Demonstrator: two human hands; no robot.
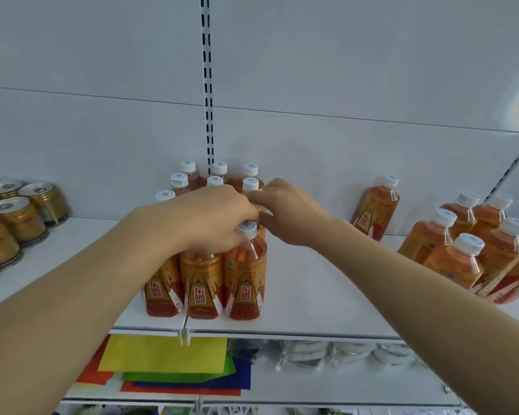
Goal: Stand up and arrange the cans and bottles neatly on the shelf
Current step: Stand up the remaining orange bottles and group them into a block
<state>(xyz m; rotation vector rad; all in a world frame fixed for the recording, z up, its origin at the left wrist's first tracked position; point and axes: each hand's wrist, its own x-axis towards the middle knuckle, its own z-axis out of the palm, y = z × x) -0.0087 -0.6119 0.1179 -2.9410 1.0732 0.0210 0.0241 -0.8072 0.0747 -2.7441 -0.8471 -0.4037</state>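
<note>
Several orange drink bottles with white caps stand upright in neat rows at the middle of the white shelf (pixel 312 295); the front right bottle (pixel 245 280) is the nearest. My left hand (pixel 210 217) reaches over the block, fingers curled down among the bottle tops. My right hand (pixel 285 214) comes from the right and pinches the neck of a second-row bottle (pixel 250 184); its body is hidden behind both hands. A single bottle (pixel 375 211) stands tilted against the back wall to the right. A loose cluster of bottles (pixel 468 250) leans at the far right.
Several gold cans (pixel 15 217) stand upright at the left end of the shelf. Bare shelf lies between the central block and the right cluster. Below, a lower shelf holds coloured paper sheets (pixel 162 363) and clear packets (pixel 327 354).
</note>
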